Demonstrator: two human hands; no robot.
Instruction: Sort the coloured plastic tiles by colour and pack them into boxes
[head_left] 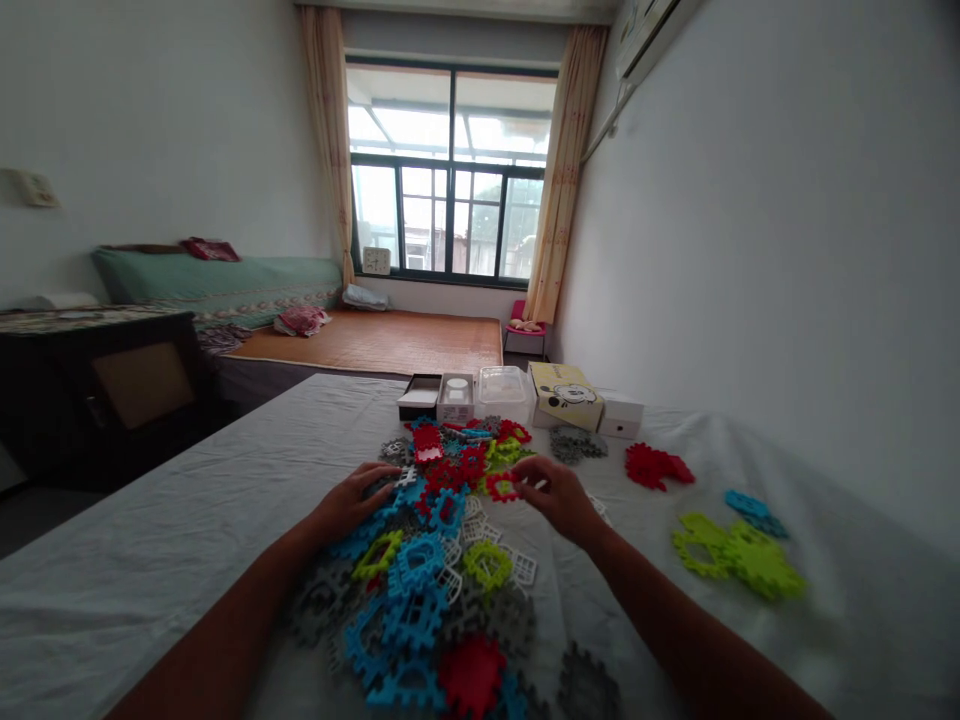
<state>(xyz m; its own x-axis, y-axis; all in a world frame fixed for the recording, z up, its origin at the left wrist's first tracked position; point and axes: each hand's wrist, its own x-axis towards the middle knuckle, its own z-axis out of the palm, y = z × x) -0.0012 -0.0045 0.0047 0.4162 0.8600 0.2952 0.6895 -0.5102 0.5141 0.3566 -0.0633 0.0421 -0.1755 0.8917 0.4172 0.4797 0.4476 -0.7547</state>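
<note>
A heap of toothed plastic building pieces lies in front of me on the cloth-covered table. My right hand pinches a red open-centred toothed piece at its right edge, over the heap's right side. My left hand rests at the heap's left side, thumb and fingers apart, fingertips beside a small white piece. Blue pieces spread below the hands, with a lime-green ring piece, white lattice pieces and a solid red piece. Whether the left fingertips touch the white piece is hard to see.
To the right lie sorted groups: grey pieces, red pieces, blue pieces and lime-green pieces. Behind the heap stand a black box, a clear plastic container, a yellow box and a white box.
</note>
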